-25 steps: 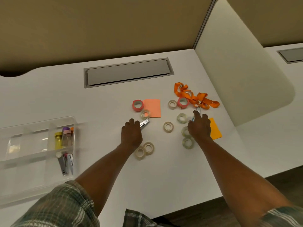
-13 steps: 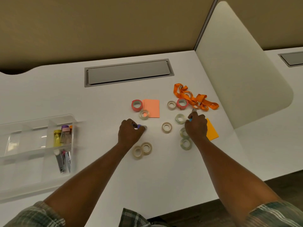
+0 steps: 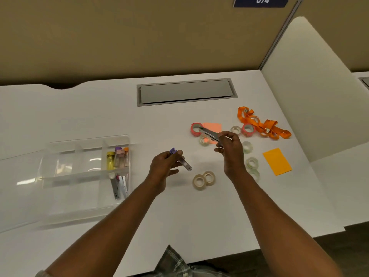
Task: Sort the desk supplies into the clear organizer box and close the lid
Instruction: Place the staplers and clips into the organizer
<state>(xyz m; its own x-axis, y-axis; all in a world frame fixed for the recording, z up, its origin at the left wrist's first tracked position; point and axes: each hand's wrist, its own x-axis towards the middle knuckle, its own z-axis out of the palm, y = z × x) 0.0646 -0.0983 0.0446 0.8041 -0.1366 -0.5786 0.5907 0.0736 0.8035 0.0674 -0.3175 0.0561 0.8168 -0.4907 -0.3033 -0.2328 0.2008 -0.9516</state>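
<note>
My left hand (image 3: pixel 165 166) is raised above the desk and grips a slim metal cutter with a purple end (image 3: pixel 180 159). Further right, my right hand (image 3: pixel 229 149) holds a second slim metal cutter (image 3: pixel 209 133) above the pink tape roll (image 3: pixel 195 129). The clear organizer box (image 3: pixel 83 172) lies open at the left; its right compartments hold several small bottles (image 3: pixel 117 157) and similar cutters (image 3: pixel 118 185). Several tape rolls (image 3: pixel 203 179) lie scattered around my hands.
An orange lanyard (image 3: pixel 261 125) lies at the back right. An orange sticky pad (image 3: pixel 277 161) and a salmon one (image 3: pixel 213 126) rest on the white desk (image 3: pixel 99 116). A grey cable hatch (image 3: pixel 185 91) sits at the back; a white divider (image 3: pixel 311 96) stands on the right.
Both hands closed on a cutter lying on the desk and lifted it. The left hand moved toward the left, the right hand rose above the tape rolls.
</note>
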